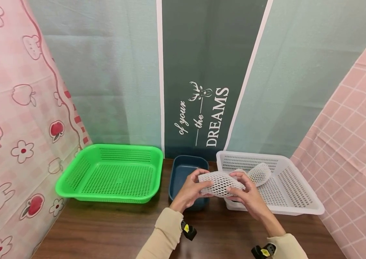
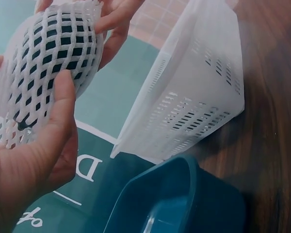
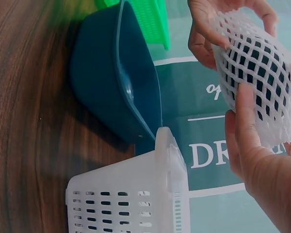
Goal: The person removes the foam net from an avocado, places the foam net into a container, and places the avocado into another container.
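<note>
A white foam fruit net (image 1: 220, 183) is held up between both hands, just above the gap between the blue basin and the white basket. Something dark and rounded fills the net and shows through its mesh; its exact kind is hidden. The left hand (image 1: 192, 189) grips the net's left end, thumb on the near side and fingers behind. On the opposite end, the right hand (image 1: 250, 194) grips it the same way. In the left wrist view the left thumb (image 2: 63, 94) presses on the mesh. The right thumb (image 3: 246, 104) does likewise in the right wrist view.
The white basket (image 1: 309, 202) at right contains more white foam nets (image 1: 261, 172). Behind the left hand stands a dark blue basin (image 1: 178, 172). A green basket (image 1: 105, 197) sits at left on the brown wooden table (image 1: 105, 230). Fabric hangs at the back and sides.
</note>
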Motion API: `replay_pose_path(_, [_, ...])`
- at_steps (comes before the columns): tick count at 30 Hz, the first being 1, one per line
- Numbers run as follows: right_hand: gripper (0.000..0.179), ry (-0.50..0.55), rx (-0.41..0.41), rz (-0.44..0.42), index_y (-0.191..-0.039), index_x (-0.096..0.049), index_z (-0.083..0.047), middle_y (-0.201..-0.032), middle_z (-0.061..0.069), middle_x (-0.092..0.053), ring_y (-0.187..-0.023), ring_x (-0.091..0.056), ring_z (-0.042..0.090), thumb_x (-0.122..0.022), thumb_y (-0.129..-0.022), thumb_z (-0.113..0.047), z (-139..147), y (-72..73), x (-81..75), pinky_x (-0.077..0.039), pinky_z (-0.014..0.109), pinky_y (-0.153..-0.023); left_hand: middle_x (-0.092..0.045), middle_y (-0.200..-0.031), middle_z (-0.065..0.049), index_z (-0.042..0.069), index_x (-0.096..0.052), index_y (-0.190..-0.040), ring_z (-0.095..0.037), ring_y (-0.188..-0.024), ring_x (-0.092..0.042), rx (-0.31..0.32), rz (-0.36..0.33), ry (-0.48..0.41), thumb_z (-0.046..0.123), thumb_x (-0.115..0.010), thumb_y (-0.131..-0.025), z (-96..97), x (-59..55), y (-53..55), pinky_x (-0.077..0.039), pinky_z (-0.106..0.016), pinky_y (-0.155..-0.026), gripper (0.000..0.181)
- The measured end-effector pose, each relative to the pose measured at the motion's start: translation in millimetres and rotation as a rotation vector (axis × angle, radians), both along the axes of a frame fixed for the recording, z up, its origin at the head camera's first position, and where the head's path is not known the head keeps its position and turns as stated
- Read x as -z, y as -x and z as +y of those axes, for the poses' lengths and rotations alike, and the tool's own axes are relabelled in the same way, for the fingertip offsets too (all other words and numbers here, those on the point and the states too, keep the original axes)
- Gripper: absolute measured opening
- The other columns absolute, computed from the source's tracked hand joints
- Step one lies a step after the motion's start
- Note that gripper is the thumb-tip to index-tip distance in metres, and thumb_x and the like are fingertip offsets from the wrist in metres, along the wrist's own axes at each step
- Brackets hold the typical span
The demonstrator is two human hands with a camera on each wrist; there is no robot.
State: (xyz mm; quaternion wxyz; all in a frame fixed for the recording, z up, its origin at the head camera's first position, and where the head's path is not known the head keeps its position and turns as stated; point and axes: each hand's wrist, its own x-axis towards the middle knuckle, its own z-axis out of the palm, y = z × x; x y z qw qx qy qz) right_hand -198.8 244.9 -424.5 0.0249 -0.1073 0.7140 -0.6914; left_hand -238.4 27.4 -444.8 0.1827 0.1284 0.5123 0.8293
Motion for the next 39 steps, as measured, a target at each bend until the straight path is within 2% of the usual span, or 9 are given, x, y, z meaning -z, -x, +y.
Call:
replay_pose_path(18, [0.046,-0.011,-0.019,-0.016,-0.126,-0.043,0.001,-0.117,0.022,-0.042,-0.088,-0.063,0.028,-0.067,-0.087,0.002,-12.9,-6.8,4.7,-0.057,0.041,-0.073,-0.055,-0.117,-0.015,0.004,-0.059,-0.125,-0.028,-0.096,-0.060,0.016,0.024,0.031,0.007,-0.071,-0.087,-22.1,4.6,-11.2,-0.055,-0.049,-0.077,0.041])
replay_pose_path(27, [0.047,0.058,-0.034,-0.022,-0.124,-0.045,0.004,-0.116,0.020,-0.042,-0.087,-0.062,0.025,-0.069,-0.083,0.005,-22.1,-10.7,7.8,-0.057,0.039,-0.071,-0.053,-0.118,-0.016,0.003,-0.059,-0.126,-0.029,-0.097,-0.058,0.009,0.029,0.026,0.005,-0.071,-0.087,-32.5,3.2,-19.2,-0.055,-0.049,-0.077,0.041])
replay_pose_path(33, [0.049,0.064,-0.045,-0.019,-0.124,-0.046,0.004,-0.116,0.020,-0.043,-0.086,-0.062,0.025,-0.070,-0.082,0.005,-27.6,-12.9,10.1,-0.057,0.038,-0.070,-0.052,-0.118,-0.017,0.001,-0.058,-0.126,-0.029,-0.097,-0.058,0.013,0.049,0.025,0.004,-0.071,-0.086,-41.4,1.8,-23.9,-0.055,-0.048,-0.077,0.043])
replay_pose_path(39, [0.049,0.063,-0.059,0.001,-0.123,-0.047,0.006,-0.116,0.021,-0.044,-0.090,-0.062,0.027,-0.071,-0.080,0.005,-33.7,-14.6,12.7,-0.057,0.039,-0.069,-0.053,-0.117,-0.017,0.000,-0.057,-0.127,-0.029,-0.095,-0.059,-0.006,0.036,0.023,0.005,-0.073,-0.085,-47.6,4.7,-30.4,-0.056,-0.045,-0.076,0.045])
